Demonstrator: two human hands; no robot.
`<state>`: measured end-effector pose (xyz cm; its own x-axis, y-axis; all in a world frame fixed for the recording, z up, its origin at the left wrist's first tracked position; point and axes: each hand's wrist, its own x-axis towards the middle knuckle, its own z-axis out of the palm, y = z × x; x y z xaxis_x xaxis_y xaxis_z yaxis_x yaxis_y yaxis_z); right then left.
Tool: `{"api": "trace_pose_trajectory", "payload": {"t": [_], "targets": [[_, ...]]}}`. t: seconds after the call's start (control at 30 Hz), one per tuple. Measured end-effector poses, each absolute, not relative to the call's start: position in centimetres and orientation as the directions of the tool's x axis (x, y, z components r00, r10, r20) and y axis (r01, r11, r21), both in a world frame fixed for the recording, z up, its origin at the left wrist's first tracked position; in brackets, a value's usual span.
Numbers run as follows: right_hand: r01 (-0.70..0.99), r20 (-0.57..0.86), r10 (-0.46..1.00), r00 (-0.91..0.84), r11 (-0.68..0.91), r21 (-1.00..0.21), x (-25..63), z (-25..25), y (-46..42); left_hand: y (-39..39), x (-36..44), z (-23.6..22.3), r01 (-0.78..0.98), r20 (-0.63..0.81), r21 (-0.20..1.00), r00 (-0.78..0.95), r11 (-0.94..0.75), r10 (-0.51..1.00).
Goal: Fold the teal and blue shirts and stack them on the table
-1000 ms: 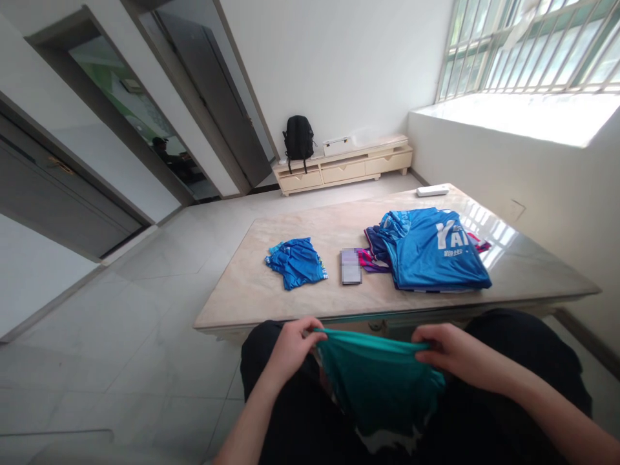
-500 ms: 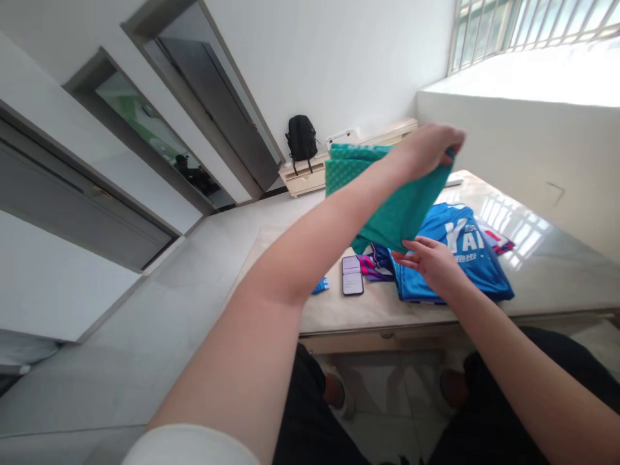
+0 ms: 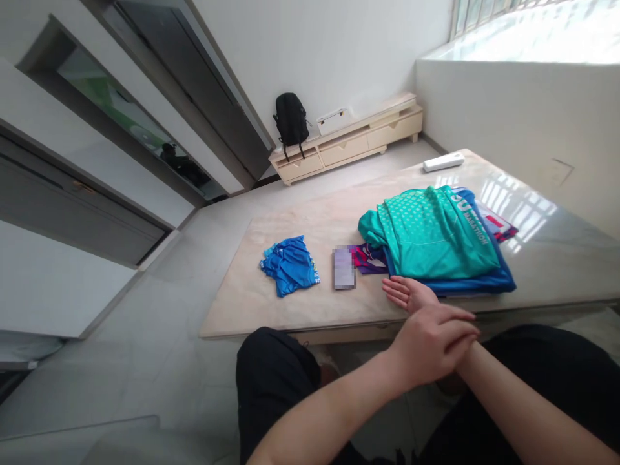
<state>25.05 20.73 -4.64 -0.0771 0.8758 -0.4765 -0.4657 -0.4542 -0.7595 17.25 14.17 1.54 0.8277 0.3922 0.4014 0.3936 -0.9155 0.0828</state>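
At lower centre, the open, empty right hand (image 3: 405, 292) is crossed by the left hand (image 3: 431, 341), fingers loosely curled, near the folded teal mesh shirt (image 3: 433, 232).

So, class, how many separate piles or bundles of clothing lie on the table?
2. A small crumpled blue garment lies at the table's left; a stack topped by the green shirt sits right. Garments inside the stack are partly hidden.
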Motion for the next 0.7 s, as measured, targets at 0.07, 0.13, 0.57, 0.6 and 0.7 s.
{"api": "trace_pose_trajectory", "payload": {"t": [0.07, 0.13, 0.57, 0.6, 0.7], "targets": [[-0.476, -0.518, 0.852, -0.08, -0.489, -0.731, 24.6, -5.0, 20.2, 12.1, 12.4, 0.8, 0.366, 0.405, 0.336, 0.776, -0.868, 0.484], [-0.462, -0.537, 0.838, -0.095, -0.515, -0.722, 24.2, -5.1, 19.8, 11.3, 7.1, 0.1, 0.416, 0.323, 0.393, 0.773, -0.82, 0.547], [-0.205, -0.544, 0.801, -0.249, -0.593, -0.779, 19.8, -6.3, 18.1, 26.2, -15.7, -2.8, 0.989, -0.083, 0.147, 0.007, 0.005, 0.997], [-0.194, -0.549, 0.799, -0.247, -0.595, -0.78, 19.9, -6.5, 18.1, 26.4, -15.8, -3.4, 0.989, -0.104, 0.148, 0.003, 0.012, 0.995], [-0.165, -0.562, 0.791, -0.244, -0.605, -0.779, 20.0, -6.9, 18.3, 26.6, -15.3, -5.0, 0.988, -0.133, 0.156, 0.019, 0.002, 0.991]]}}
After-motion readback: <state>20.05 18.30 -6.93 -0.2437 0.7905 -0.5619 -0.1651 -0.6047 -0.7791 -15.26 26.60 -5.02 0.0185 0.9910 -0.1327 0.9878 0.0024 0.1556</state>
